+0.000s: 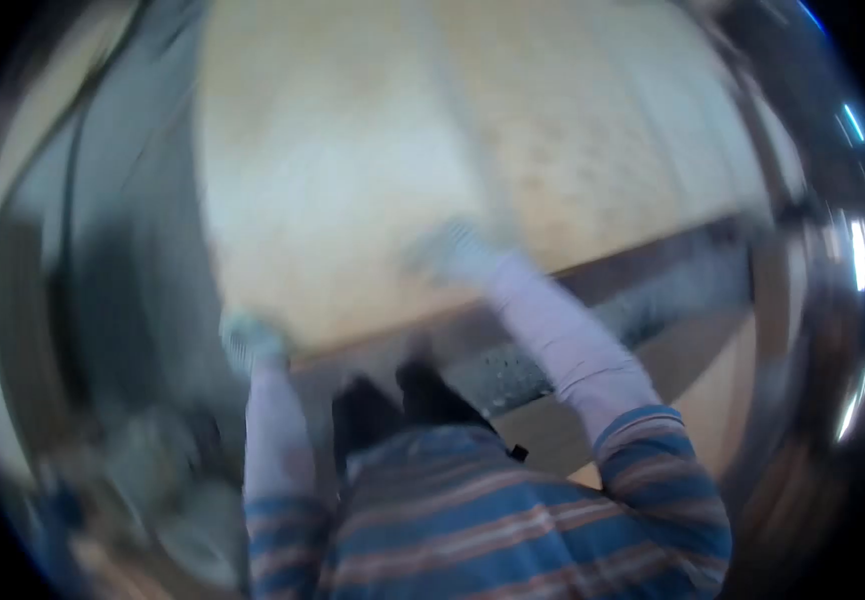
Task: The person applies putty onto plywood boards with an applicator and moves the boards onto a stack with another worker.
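A large pale wooden sheet (343,180) lies in front of me, with a second, browner sheet (573,140) beside it on the right. My left hand (253,342), in a light glove, is at the near left corner of the pale sheet; its fingers are blurred. Over the near right part of the same sheet is my right hand (461,252), also gloved and smeared by motion. Whether either hand grips the sheet cannot be made out.
A dark beam (653,262) runs along the sheets' near edge, close to my legs. Grey floor (143,240) shows at the left, with blurred pale objects (168,480) at the lower left. Bright lights (860,255) show at the far right.
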Available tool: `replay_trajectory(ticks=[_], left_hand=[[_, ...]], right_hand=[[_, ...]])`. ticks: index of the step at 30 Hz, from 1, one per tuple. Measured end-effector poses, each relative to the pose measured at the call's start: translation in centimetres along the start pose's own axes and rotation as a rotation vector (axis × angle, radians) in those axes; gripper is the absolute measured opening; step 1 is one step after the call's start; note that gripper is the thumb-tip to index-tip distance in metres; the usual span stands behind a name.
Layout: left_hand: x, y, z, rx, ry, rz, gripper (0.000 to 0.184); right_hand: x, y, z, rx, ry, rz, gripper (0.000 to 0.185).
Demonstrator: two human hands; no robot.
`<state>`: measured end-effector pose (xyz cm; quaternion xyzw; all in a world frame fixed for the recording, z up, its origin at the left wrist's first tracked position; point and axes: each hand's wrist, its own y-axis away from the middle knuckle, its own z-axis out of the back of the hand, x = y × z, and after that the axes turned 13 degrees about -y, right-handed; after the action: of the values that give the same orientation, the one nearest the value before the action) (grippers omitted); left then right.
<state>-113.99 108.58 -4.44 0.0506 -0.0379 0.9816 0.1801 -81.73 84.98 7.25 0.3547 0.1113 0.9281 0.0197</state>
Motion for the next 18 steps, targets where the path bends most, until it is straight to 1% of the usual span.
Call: replay_trajectory(ticks=[1, 2, 3, 4, 5, 6, 7, 9, 10, 11, 12, 14, 16, 17, 18], left_hand=[[-1.2, -0.6, 2.5, -0.028, 0.036, -0.052, 0.025], [-3.0, -0.9, 4.6, -0.075, 0.086, -0.112, 0.026], [-4.6, -0.2, 6.6, -0.142, 0.128, -0.171, 0.027], [-6.5, 0.3, 7.8, -0.205, 0.194, -0.253, 0.027], [-7.8, 2.0, 9.0, -0.277, 0.258, -0.331, 0.029], [-9.5, 3.5, 9.6, -0.348, 0.362, -0.456, 0.030], [-10.3, 4.9, 10.2, -0.395, 0.479, -0.594, 0.031], [-11.0, 7.4, 10.7, -0.417, 0.707, -0.844, 0.033], [-11.0, 8.5, 10.9, -0.399, 0.793, -0.958, 0.035], [-11.4, 9.7, 11.3, -0.379, 0.862, -1.077, 0.036], [-11.9, 10.8, 11.4, -0.343, 0.935, -1.212, 0.038], [-15.2, 14.3, 11.9, -0.223, 1.024, -1.532, 0.041], [-19.2, 19.6, 12.2, -0.116, 0.951, -1.879, 0.041], [-21.0, 24.1, 12.7, -0.075, 0.878, -2.054, 0.040], [-21.3, 29.4, 13.3, 0.005, 0.895, -2.167, 0.040]], right_hand=[[-1.8, 0.9, -4.2, -0.206, -0.163, 0.024, 0.034], [-0.8, 3.2, -5.5, -0.268, -0.432, 0.030, 0.029], [-1.0, 3.4, -8.4, -0.425, -0.161, 0.241, 0.024], [4.3, 7.3, -7.0, -0.562, -0.300, 0.030, 0.020], [10.0, 9.8, -3.9, -0.235, -0.727, -0.658, 0.021], [8.7, 11.9, -9.0, -0.377, -0.902, -0.586, 0.022], [8.5, 14.0, -15.3, -0.587, -1.078, -0.487, 0.023], [12.0, 17.3, -26.6, -1.021, -1.387, -0.322, 0.024], [16.3, 18.0, -32.3, -1.508, -1.821, -0.202, 0.024], [21.6, 18.8, -35.6, -1.727, -2.112, -0.027, 0.033], [26.4, 19.4, -38.3, -1.919, -2.387, 0.228, 0.044], [33.0, 17.6, -45.7, -2.183, -2.251, 0.801, 0.046], [41.6, 16.4, -48.0, -2.568, -1.965, 0.837, 0.041], [44.7, 16.0, -48.3, -2.788, -1.783, 0.884, 0.041], [47.2, 15.2, -49.3, -3.000, -1.582, 0.923, 0.042]])
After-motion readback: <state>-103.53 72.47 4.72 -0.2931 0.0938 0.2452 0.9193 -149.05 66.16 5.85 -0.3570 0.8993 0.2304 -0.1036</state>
